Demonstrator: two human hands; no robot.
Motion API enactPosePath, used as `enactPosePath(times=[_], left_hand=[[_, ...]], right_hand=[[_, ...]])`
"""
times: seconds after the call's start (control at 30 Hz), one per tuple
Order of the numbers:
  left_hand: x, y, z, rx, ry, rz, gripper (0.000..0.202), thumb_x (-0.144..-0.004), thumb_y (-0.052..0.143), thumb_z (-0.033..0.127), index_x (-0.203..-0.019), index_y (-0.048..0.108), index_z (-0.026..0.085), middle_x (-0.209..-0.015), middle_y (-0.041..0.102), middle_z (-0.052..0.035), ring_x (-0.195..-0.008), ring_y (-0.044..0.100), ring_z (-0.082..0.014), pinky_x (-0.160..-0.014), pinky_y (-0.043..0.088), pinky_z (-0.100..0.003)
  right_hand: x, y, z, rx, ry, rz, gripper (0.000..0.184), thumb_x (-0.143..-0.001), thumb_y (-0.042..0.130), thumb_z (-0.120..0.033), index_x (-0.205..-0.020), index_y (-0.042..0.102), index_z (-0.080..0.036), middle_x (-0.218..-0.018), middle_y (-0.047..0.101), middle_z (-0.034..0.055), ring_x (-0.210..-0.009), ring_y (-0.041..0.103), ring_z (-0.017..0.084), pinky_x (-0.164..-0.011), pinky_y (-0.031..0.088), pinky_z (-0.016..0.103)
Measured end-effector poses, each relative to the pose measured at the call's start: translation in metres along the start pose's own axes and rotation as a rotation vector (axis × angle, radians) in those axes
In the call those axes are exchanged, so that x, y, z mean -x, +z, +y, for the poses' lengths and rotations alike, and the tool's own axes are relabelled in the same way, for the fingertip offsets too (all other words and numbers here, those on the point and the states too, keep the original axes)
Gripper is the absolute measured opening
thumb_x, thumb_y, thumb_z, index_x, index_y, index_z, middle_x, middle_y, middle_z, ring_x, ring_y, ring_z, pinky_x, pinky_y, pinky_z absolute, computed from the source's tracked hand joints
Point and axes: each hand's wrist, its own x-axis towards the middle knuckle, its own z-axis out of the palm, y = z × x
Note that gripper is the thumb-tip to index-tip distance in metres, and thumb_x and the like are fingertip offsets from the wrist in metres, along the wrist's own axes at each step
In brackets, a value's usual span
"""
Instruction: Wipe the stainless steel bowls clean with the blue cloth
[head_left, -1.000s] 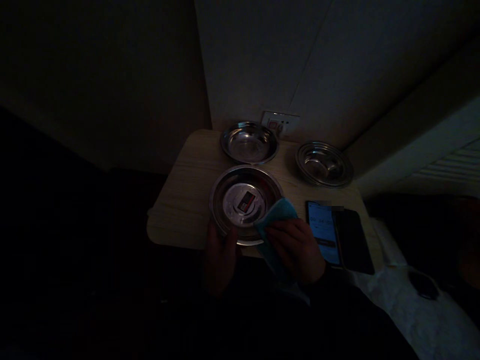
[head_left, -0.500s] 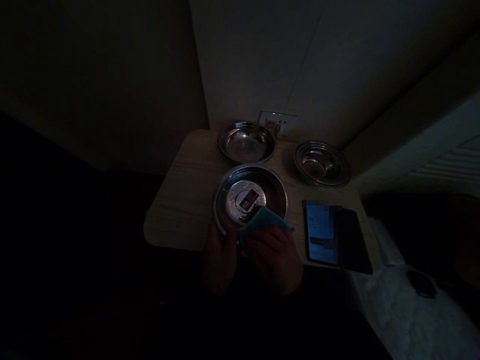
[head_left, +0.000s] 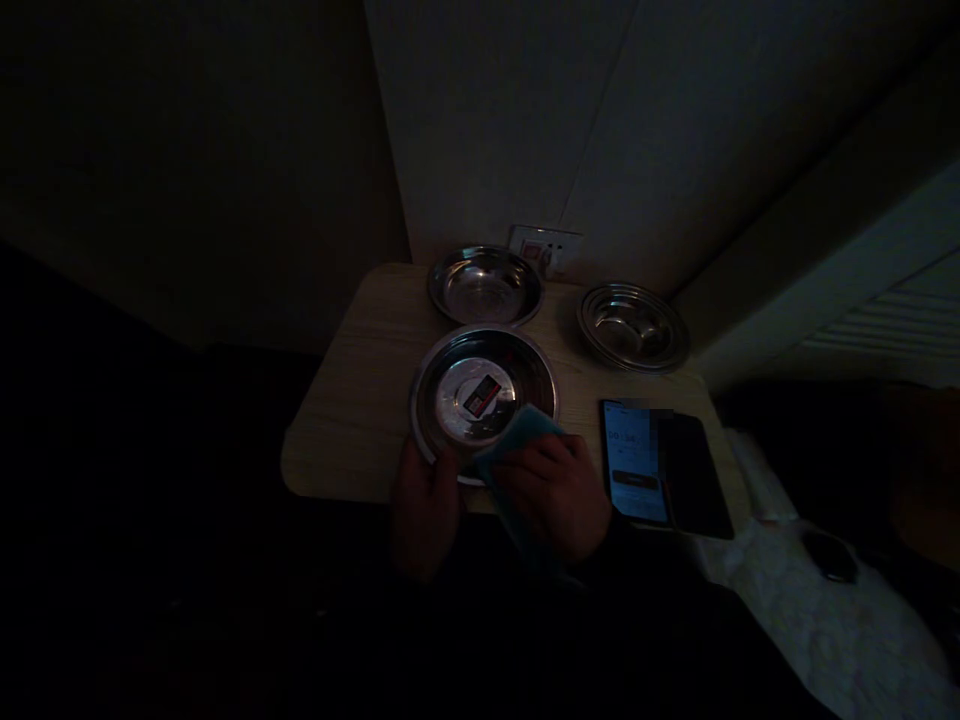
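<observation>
A round steel dish (head_left: 457, 395) with a dark label on its flat centre lies near the front of a small wooden table (head_left: 337, 430). My left hand (head_left: 426, 510) grips the dish's near left rim, thumb on the upper side. In my right hand (head_left: 559, 490) is a blue-green cloth (head_left: 529, 427), pressed on the dish's near right rim and inner wall. Part of the cloth hangs below that hand, over the table's front edge. Dim light hides most of the fingers' detail.
Behind the dish sits another steel dish (head_left: 486, 290). Nested steel bowls (head_left: 634, 330) stand at the back right. A lit phone (head_left: 634, 470) and a dark flat case (head_left: 699, 475) lie at the right. A wall socket (head_left: 545, 245) is behind the table; pale bedding (head_left: 795, 610) lies right.
My right hand and the cloth have shifted slightly along the dish's right rim, and more cloth now hangs below the hand. My left hand stays on the rim. The view has turned a little.
</observation>
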Motion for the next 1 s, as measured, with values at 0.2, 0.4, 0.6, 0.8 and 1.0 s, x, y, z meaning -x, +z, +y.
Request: enactPosePath(times=[0.2, 0.4, 0.6, 0.8, 1.0], left_hand=[[0.001, 0.003, -0.001, -0.001, -0.046, -0.072, 0.03, -0.081, 0.047, 0.036, -0.105, 0.054, 0.018, -0.065, 0.058, 0.0012, -0.048, 0.052, -0.0117, -0.047, 0.041, -0.024], [0.004, 0.003, -0.002, 0.04, -0.085, -0.046, 0.027, -0.08, 0.048, 0.039, -0.097, 0.054, 0.019, -0.053, 0.051, 0.0053, -0.041, 0.047, -0.0114, -0.041, 0.036, -0.022], [0.0, 0.006, -0.001, 0.004, -0.011, 0.0, 0.026, -0.079, 0.049, 0.035, -0.097, 0.057, 0.018, -0.072, 0.062, -0.0009, -0.061, 0.057, -0.0148, -0.057, 0.045, -0.026], [0.001, 0.005, 0.0, -0.031, -0.006, 0.0, 0.026, -0.079, 0.048, 0.034, -0.099, 0.056, 0.018, -0.071, 0.061, -0.0007, -0.061, 0.057, -0.0151, -0.059, 0.045, -0.027], [-0.001, 0.004, 0.0, -0.009, 0.005, 0.0, 0.024, -0.078, 0.049, 0.032, -0.095, 0.057, 0.018, -0.081, 0.063, -0.0028, -0.07, 0.059, -0.0167, -0.061, 0.046, -0.026]], right_hand=[[-0.003, 0.001, 0.004, -0.001, 0.024, 0.029, 0.011, -0.087, 0.056, -0.023, -0.091, 0.066, -0.023, -0.093, 0.07, -0.0013, -0.086, 0.052, 0.019, -0.071, 0.028, 0.036], [0.0, 0.003, 0.006, -0.002, -0.004, 0.019, 0.011, -0.086, 0.057, -0.022, -0.092, 0.066, -0.024, -0.093, 0.07, -0.0008, -0.086, 0.052, 0.019, -0.072, 0.028, 0.037], [0.002, 0.008, -0.001, -0.068, 0.024, 0.054, 0.012, -0.088, 0.055, -0.024, -0.093, 0.066, -0.024, -0.094, 0.07, -0.0009, -0.086, 0.053, 0.017, -0.072, 0.029, 0.036], [0.006, 0.002, 0.008, 0.004, 0.015, 0.011, 0.012, -0.086, 0.056, -0.024, -0.093, 0.067, -0.024, -0.095, 0.069, -0.0006, -0.09, 0.051, 0.018, -0.076, 0.028, 0.036], [0.0, 0.003, 0.003, -0.02, -0.002, 0.0, 0.011, -0.086, 0.057, -0.025, -0.091, 0.066, -0.024, -0.091, 0.069, -0.0009, -0.087, 0.051, 0.017, -0.073, 0.028, 0.035]])
